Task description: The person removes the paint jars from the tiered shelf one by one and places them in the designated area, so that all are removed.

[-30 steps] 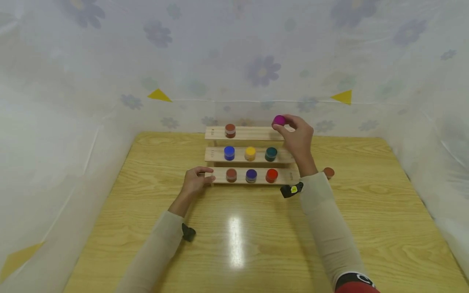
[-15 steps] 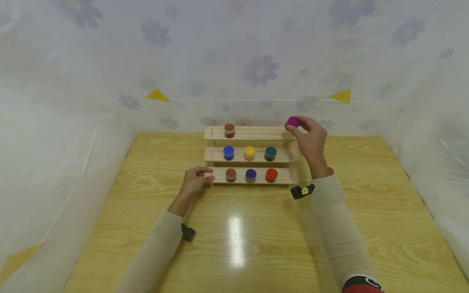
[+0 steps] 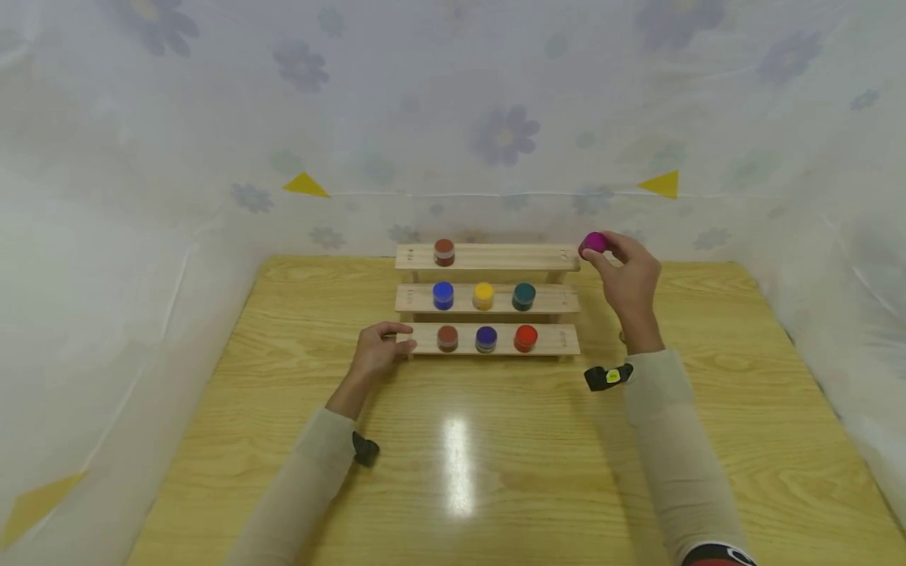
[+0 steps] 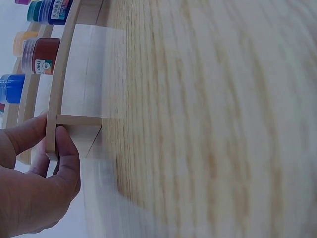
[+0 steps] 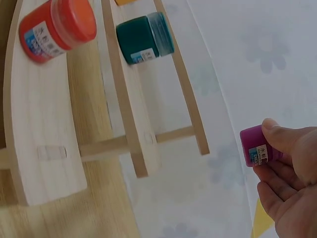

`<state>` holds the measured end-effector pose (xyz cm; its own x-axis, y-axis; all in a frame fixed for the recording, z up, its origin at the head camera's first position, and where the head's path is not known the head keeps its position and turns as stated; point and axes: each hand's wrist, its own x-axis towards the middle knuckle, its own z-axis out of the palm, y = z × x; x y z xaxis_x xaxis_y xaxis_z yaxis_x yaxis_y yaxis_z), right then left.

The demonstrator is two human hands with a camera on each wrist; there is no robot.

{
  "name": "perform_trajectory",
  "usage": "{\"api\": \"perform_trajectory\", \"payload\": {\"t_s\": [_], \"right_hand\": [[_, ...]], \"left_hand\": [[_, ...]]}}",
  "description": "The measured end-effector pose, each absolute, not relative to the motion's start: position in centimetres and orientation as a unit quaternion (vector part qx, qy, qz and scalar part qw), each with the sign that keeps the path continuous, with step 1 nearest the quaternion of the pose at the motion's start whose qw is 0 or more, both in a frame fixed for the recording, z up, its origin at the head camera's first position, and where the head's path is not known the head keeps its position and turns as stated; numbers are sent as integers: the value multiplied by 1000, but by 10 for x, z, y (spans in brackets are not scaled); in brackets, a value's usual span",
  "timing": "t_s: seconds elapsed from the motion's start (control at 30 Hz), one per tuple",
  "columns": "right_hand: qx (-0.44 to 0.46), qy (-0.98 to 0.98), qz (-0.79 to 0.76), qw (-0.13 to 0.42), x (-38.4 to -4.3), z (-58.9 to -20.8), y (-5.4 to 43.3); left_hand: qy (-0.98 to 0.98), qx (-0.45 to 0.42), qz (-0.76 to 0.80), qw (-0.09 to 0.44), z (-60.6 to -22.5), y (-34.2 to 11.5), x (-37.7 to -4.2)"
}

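Note:
My right hand [image 3: 632, 277] pinches a magenta paint jar [image 3: 593, 245] just past the right end of the top shelf of a three-tier wooden rack [image 3: 517, 256]. In the right wrist view, thumb and fingers hold this jar [image 5: 254, 146] by its side, apart from the rack. My left hand [image 3: 375, 351] grips the left end of the lowest shelf, its thumb above and fingers beneath the board [image 4: 58, 99]. A brown jar [image 3: 444, 252] stands on the top tier. Blue [image 3: 443, 295], yellow [image 3: 484, 296] and dark green [image 3: 524, 296] jars line the middle one.
On the lowest tier stand brown [image 3: 447, 339], dark blue [image 3: 486, 339] and red [image 3: 526, 338] jars. The rack rests near the back of a wood-grain table [image 3: 396, 472]. Flowered white sheeting [image 3: 425, 118] hangs behind it. Something small is mostly hidden by my right wrist.
My right hand has carried the magenta jar rightward, from over the top shelf to beyond its right end. My left hand stays on the rack's lowest shelf.

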<state>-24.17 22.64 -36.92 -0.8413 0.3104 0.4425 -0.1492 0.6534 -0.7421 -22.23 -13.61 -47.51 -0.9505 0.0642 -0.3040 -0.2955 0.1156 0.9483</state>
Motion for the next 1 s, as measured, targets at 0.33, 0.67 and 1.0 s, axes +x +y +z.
{"api": "perform_trajectory", "payload": {"t_s": [0.33,0.67,1.0], "right_hand": [[-88,-873,401,263,-230,-375,250],[-146,-867,413,238,-219,-379,266],[-183,-861,418,224,-214,-389,282]], "left_hand": [[740,-79,655,134,-476,-135,-222],[741,-83,653,132,-475,-135,-224],[747,-84,648,128,-476,-137,-224]]}}
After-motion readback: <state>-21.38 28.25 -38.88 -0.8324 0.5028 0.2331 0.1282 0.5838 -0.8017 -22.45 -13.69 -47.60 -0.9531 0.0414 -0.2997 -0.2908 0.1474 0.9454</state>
